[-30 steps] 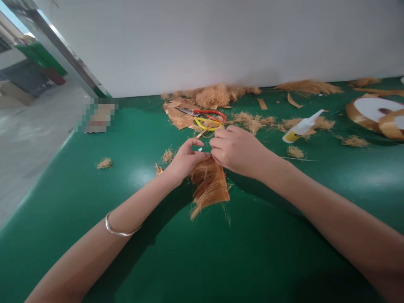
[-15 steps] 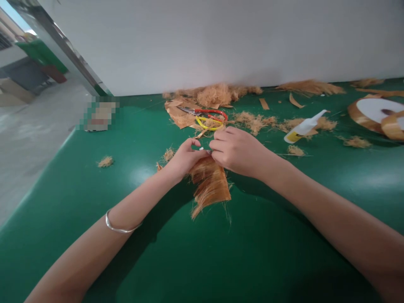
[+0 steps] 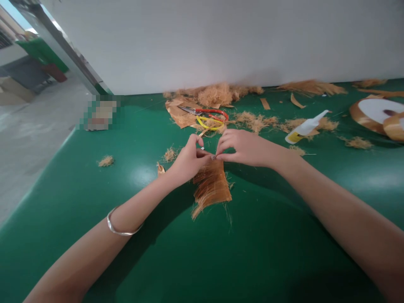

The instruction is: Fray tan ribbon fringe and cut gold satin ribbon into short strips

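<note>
A frayed orange-brown fibre strip (image 3: 214,185) lies on the green table, its fringe spreading to the lower left. My left hand (image 3: 191,159) pinches at the strip's top end, thumb and fingertips pressed together. Close against it, my right hand (image 3: 238,147) is closed too, thumb and forefinger meeting at the same spot. A tiny dark piece shows between the fingertips, too small to name. Just above the left thumb is a small white bit (image 3: 202,148). Scissors (image 3: 210,115) with red and yellow handles rest beyond my hands.
Loose fibre (image 3: 217,94) is heaped along the white wall (image 3: 221,42). To the right lie a white glue bottle (image 3: 306,127) and a ribbon roll (image 3: 368,113). A fibre tuft (image 3: 106,160) and a blurred card-like item (image 3: 102,113) are at the left.
My right hand has shifted slightly right, its thumb and forefinger now stretched into a visible pinch. The left hand has moved a little right and turned slightly.
</note>
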{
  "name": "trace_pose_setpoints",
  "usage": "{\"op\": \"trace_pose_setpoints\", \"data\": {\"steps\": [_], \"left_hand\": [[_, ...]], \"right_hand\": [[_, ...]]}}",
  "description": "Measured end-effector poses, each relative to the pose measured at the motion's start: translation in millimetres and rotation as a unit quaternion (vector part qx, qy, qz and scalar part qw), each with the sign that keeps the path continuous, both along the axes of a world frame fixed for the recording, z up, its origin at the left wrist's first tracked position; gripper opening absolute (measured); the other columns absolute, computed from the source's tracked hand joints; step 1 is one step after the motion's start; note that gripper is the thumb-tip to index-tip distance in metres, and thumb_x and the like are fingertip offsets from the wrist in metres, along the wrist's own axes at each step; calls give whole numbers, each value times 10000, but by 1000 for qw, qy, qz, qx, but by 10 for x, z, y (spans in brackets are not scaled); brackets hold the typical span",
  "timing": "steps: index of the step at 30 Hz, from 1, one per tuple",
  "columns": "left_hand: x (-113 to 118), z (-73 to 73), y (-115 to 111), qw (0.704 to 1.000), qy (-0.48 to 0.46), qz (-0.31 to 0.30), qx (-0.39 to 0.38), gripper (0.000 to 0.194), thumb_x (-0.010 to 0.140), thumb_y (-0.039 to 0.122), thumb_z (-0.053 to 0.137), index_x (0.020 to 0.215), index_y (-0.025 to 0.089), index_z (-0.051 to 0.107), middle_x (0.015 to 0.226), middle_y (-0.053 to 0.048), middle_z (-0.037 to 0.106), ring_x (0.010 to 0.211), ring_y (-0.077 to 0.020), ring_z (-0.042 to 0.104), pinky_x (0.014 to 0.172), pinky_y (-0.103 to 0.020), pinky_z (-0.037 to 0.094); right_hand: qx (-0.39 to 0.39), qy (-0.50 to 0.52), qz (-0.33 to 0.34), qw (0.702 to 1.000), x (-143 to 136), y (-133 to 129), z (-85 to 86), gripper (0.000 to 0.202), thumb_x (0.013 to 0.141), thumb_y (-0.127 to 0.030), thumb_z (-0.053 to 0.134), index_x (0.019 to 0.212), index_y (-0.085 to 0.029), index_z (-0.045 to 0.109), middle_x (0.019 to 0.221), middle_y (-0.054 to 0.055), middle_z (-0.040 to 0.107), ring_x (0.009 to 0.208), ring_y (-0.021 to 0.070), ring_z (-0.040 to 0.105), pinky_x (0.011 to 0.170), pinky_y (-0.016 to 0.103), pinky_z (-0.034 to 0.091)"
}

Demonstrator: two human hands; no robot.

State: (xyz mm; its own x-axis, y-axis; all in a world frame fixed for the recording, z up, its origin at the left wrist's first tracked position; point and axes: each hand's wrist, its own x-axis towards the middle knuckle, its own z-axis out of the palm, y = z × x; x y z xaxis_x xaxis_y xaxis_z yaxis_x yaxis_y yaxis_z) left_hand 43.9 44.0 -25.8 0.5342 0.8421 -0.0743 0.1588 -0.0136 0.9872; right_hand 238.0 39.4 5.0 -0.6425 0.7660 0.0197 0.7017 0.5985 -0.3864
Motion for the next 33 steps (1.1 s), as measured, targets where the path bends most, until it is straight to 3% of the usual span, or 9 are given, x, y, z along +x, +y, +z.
{"op": "trace_pose_setpoints", "data": {"steps": [7, 15, 23, 29, 33], "left_hand": [[-16, 7, -1, 998, 26, -20, 61, 336, 737, 198, 599, 840, 232, 281, 639, 43, 594, 557, -83, 497, 506, -207, 319], [0, -12, -17, 998, 19, -55, 6, 367, 722, 229, 634, 864, 238, 296, 658, 48, 587, 464, -57, 441, 447, -187, 289], [29, -5, -34, 999, 19, -30, -28, 363, 729, 224, 626, 854, 244, 286, 611, 75, 546, 366, -25, 343, 381, -166, 229], [53, -9, -30, 998, 8, -14, -53, 372, 719, 181, 625, 849, 240, 282, 592, 79, 538, 343, -18, 319, 362, -162, 211], [55, -8, -20, 997, -25, -4, -78, 344, 726, 143, 615, 841, 233, 304, 579, 73, 533, 371, -28, 359, 387, -171, 232]], "right_hand": [[-51, 19, -26, 998, -15, -19, 61, 234, 818, -323, 516, 826, -189, 708, 871, 67, 660, 857, 207, 537, 727, 332, 373], [-15, 41, -5, 999, -24, -12, 66, 242, 807, -351, 532, 722, -188, 689, 884, 75, 638, 865, 215, 515, 755, 359, 370], [5, 39, -7, 999, -45, -42, 103, 219, 807, -273, 519, 687, -193, 685, 905, 63, 639, 873, 208, 503, 779, 362, 372], [64, 9, 4, 998, -62, -48, 76, 193, 781, -247, 547, 647, -191, 674, 857, 69, 646, 833, 212, 496, 757, 361, 373], [154, -36, 14, 987, -114, -77, 72, 213, 789, -221, 536, 626, -178, 666, 826, 81, 644, 847, 220, 489, 749, 357, 362]]}}
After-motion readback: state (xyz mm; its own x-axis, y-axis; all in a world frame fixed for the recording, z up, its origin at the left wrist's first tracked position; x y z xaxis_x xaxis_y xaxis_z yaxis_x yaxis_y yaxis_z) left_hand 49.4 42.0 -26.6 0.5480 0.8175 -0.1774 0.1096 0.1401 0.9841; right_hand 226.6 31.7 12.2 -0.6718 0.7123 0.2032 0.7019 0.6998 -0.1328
